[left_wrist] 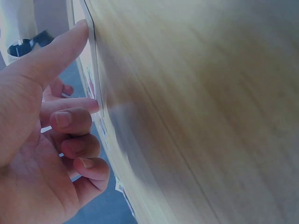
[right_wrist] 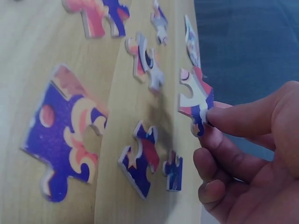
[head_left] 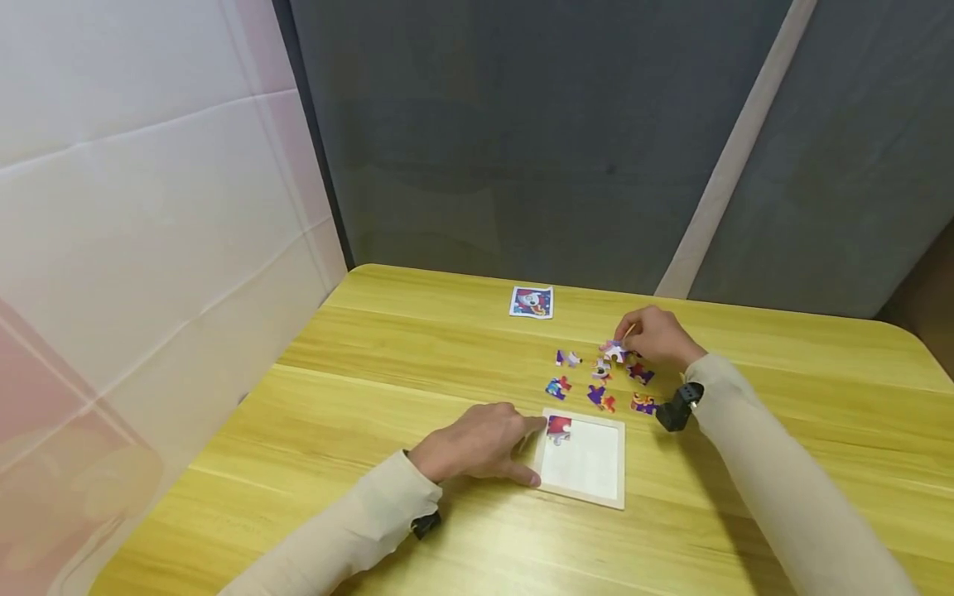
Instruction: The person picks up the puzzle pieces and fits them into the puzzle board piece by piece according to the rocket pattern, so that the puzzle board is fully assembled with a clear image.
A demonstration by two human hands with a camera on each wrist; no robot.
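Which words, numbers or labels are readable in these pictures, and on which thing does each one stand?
None can be read.
The picture card at the far table edge shows only a small coloured image, too small to read.
The puzzle pieces show coloured patterns, no letters.
The puzzle tray is blank white.

No readable text, labels or numbers anywhere (puzzle pieces (head_left: 599, 377) and picture card (head_left: 532, 302) show artwork only)

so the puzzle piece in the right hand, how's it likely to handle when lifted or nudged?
The puzzle piece looks like thin, flat board and keeps its shape while the right hand pinches only one edge, so probably stiff and light. The loose pieces lie flat on the table; it should slide rather than roll or tip. Its narrow tabs may bend if squeezed.
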